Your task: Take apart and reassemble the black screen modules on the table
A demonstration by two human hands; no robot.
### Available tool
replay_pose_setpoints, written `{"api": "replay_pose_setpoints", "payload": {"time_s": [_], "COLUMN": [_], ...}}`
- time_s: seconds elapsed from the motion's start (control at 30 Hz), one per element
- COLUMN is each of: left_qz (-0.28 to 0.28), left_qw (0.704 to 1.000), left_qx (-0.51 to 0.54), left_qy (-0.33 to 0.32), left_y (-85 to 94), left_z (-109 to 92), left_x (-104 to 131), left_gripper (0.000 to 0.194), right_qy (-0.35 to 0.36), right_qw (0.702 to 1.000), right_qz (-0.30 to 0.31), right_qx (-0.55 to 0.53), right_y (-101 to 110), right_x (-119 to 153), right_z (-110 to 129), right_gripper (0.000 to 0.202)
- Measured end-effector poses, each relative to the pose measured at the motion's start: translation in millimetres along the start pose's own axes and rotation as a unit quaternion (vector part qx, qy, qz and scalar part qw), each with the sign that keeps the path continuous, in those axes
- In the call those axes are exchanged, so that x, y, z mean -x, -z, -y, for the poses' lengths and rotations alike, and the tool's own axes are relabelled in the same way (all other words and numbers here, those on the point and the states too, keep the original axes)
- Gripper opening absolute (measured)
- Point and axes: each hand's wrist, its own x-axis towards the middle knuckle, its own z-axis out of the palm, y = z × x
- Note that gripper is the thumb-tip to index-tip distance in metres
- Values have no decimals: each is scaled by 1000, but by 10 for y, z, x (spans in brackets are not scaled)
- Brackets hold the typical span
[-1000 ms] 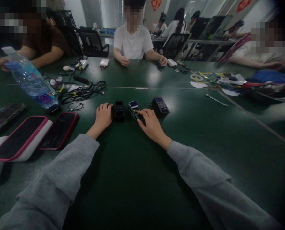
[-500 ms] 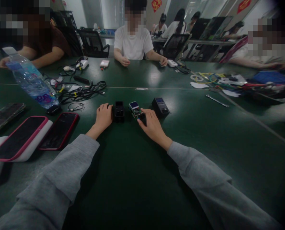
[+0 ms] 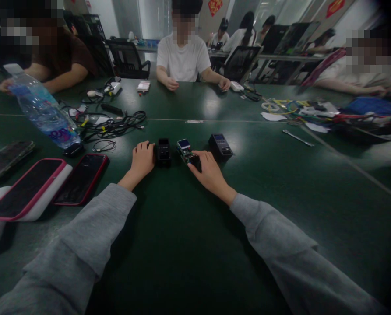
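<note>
My right hand (image 3: 210, 169), thumb and fingers slightly parted, touches the circuit board (image 3: 185, 153) just to its left. My left hand (image 3: 143, 159), loosely curled, meets the left black box (image 3: 163, 152). Whether either grips, I cannot tell. The right black box (image 3: 220, 145) sits beyond.

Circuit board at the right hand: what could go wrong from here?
The circuit board has exposed parts, which the right hand at its edge might strain. The left hand, beside the black device, might nudge it toward the board. The dark gray device, close beyond the right hand, could get knocked.
</note>
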Motion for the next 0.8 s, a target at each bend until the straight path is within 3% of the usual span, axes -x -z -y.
{"api": "replay_pose_setpoints", "payload": {"time_s": [0.8], "left_qz": [-4], "left_qw": [1000], "left_qx": [2], "left_qy": [-1], "left_y": [-1], "left_z": [-9], "left_x": [0], "left_gripper": [45], "right_qy": [-10], "right_qw": [1000], "right_qz": [3], "right_qx": [-18], "right_y": [-10], "right_x": [7], "right_z": [-10], "right_gripper": [43]}}
